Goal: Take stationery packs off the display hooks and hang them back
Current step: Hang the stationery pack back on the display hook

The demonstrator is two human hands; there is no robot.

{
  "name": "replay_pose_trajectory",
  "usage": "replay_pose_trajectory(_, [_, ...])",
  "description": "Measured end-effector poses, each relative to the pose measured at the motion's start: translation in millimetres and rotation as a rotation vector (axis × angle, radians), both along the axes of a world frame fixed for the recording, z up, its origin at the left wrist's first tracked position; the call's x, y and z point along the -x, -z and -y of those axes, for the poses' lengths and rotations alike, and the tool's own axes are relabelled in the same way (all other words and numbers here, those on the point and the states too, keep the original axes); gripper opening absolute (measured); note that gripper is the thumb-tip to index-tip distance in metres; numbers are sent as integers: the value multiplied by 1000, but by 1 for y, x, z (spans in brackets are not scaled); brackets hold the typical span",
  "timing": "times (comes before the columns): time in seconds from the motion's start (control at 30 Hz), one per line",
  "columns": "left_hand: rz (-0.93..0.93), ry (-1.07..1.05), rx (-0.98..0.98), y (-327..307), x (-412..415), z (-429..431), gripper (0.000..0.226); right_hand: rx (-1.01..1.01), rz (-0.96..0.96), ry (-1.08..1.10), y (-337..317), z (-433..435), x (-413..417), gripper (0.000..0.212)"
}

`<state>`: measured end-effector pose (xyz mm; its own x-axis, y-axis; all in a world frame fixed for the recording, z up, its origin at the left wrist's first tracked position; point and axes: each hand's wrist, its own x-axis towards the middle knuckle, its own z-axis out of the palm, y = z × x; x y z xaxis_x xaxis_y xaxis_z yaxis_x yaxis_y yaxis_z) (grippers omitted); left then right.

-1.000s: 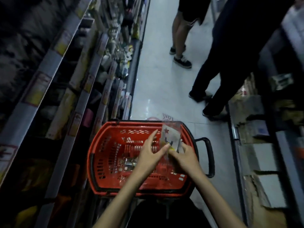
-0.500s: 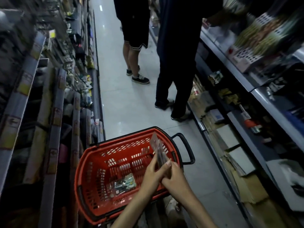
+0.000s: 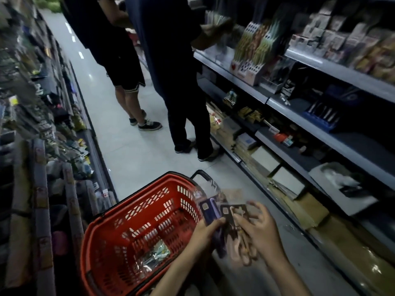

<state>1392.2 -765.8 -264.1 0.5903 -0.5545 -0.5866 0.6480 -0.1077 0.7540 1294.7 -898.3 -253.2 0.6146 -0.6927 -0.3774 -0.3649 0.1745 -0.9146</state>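
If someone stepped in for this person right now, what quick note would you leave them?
Left hand: grips a blue pack.
Right hand: pinches a dark pack next to it; this part of the view is motion-blurred.
Both packs are held up near the right rim of the red basket. A clear pack lies on the basket's bottom.
Done: these packs are off the hooks.
Left: hang the two in hand back, then the one in the basket.
Mind the person in dark trousers standing ahead in the aisle.
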Motion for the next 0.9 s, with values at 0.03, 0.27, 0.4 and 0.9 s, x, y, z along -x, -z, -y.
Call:
replay_pose_trajectory(0.03, [1, 36, -3, -4, 10, 6, 26, -92, 20, 30, -3, 9, 13, 52])
replay_pose_trajectory(0.27, [40, 275, -32, -30, 110, 66, 29, -198, 107, 214, -12, 68, 151, 26])
replay_pose_trajectory(0.4, [66, 427, 19, -38, 181, 103, 34, -241, 209, 422, -25, 96, 259, 27])
replay_pose_trajectory(0.9, [203, 965, 144, -67, 434, 256, 44, 130, 170, 981, -80, 134, 575, 35])
